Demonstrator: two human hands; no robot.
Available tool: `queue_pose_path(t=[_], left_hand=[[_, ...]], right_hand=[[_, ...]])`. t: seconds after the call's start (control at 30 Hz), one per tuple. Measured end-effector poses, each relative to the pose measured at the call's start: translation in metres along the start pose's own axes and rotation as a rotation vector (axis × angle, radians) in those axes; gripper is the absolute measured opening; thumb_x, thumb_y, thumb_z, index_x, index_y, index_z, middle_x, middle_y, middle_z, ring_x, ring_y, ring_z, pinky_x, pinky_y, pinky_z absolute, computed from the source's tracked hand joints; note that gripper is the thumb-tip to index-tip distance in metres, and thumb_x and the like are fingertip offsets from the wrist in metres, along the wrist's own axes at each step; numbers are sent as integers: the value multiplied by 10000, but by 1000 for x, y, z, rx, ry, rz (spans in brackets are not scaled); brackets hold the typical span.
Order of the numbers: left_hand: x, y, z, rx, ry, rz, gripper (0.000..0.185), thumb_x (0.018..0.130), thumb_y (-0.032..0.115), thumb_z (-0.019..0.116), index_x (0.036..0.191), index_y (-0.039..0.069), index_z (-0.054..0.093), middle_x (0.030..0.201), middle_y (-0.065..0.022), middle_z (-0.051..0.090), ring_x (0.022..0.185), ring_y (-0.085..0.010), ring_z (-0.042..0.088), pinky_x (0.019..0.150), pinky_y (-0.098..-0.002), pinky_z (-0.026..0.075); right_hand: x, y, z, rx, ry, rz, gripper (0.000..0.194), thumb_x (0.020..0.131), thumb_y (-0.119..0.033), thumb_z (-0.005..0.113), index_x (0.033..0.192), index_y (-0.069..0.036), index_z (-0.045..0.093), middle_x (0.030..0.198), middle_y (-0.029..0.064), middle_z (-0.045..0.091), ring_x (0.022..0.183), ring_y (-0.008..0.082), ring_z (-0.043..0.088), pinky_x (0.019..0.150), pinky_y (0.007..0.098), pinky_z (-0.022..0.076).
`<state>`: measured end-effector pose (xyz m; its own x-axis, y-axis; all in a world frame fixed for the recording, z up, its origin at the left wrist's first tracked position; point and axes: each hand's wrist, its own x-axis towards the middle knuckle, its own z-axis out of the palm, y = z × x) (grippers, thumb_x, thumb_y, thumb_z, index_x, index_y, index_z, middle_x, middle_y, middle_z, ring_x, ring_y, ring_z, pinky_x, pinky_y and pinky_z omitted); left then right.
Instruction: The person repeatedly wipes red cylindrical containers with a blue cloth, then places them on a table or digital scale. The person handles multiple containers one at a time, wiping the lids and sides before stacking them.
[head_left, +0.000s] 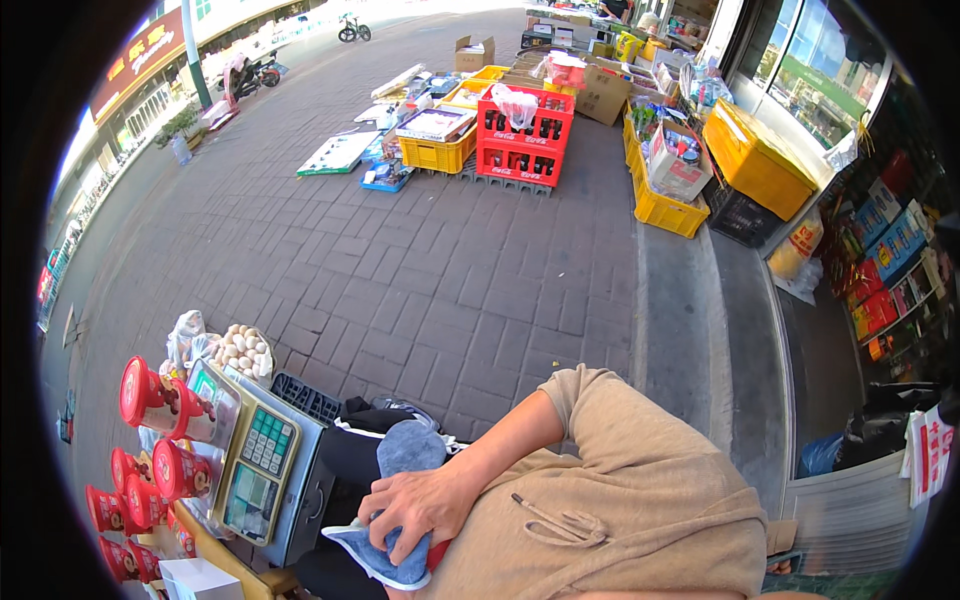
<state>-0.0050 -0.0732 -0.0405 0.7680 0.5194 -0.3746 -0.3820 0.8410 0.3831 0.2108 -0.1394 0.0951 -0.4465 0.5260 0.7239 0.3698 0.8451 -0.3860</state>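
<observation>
My right hand (420, 510) presses its bent fingers into a blue-grey cloth (411, 450) with a white edge, on my lap. A red thing (439, 553) shows partly beneath this hand. Of my left side, only slivers of skin appear at the bottom edge; the left hand cannot be made out. In front of my knees stands a price-computing scale (259, 472) with a keypad and a display, on a grey metal case (304, 499) with a handle. Several red-lidded tubs (180, 469) stand beyond the scale. White and brown eggs (241, 351) fill a container beside it.
A wooden chair (204, 551) and a white box (199, 579) are at lower left. Red bottle crates (523, 161) and yellow crates (439, 154) stand on the paving. Along the shopfront are a step (679, 330), more yellow crates (667, 210) and a yellow insulated box (757, 157).
</observation>
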Motion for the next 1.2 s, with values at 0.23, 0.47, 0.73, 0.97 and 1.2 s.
queue_pose_path(t=[0.23, 0.47, 0.73, 0.97, 1.2], left_hand=[[-9, 5, 2, 72, -50, -91, 905, 925, 711, 493, 1575, 140, 229, 1578, -129, 357, 1378, -429, 427, 1047, -668, 411], [-39, -9, -9, 383, -38, 233, 951, 850, 585, 716, 1553, 123, 271, 1553, -144, 398, 1395, -366, 441, 1053, -657, 438], [-22, 13, 47, 376, 127, 194, 902, 890, 746, 422, 1525, 113, 323, 1442, -135, 529, 1225, -360, 601, 818, -520, 602], [-7, 36, 55, -96, -232, -217, 745, 979, 656, 348, 1467, 100, 431, 1309, -193, 617, 978, -395, 709, 615, -516, 631], [-6, 28, 58, 50, 58, -153, 917, 932, 812, 246, 1543, 137, 349, 1483, -129, 511, 1294, -333, 572, 952, -513, 561]], right_hand=[[-15, 20, -9, 18, 146, 374, 396, 741, -124, 796, 1124, -119, 698, 1184, 50, 608, 1134, 302, 555, 918, 435, 495], [-23, 39, 11, 132, 274, 604, 378, 858, -186, 739, 1203, -46, 668, 1255, 98, 601, 1164, 289, 559, 1010, 412, 471], [2, 39, -16, 64, 192, 456, 371, 917, -255, 671, 1196, -9, 662, 1268, 112, 610, 1191, 299, 557, 1024, 414, 457], [2, 10, -30, -129, 0, 253, 413, 799, -284, 748, 1190, -158, 713, 1293, 16, 627, 1228, 325, 535, 946, 451, 442], [-10, 12, -12, -152, 215, 359, 395, 796, -203, 782, 1178, -126, 718, 1245, 38, 660, 1186, 304, 581, 975, 448, 480]])
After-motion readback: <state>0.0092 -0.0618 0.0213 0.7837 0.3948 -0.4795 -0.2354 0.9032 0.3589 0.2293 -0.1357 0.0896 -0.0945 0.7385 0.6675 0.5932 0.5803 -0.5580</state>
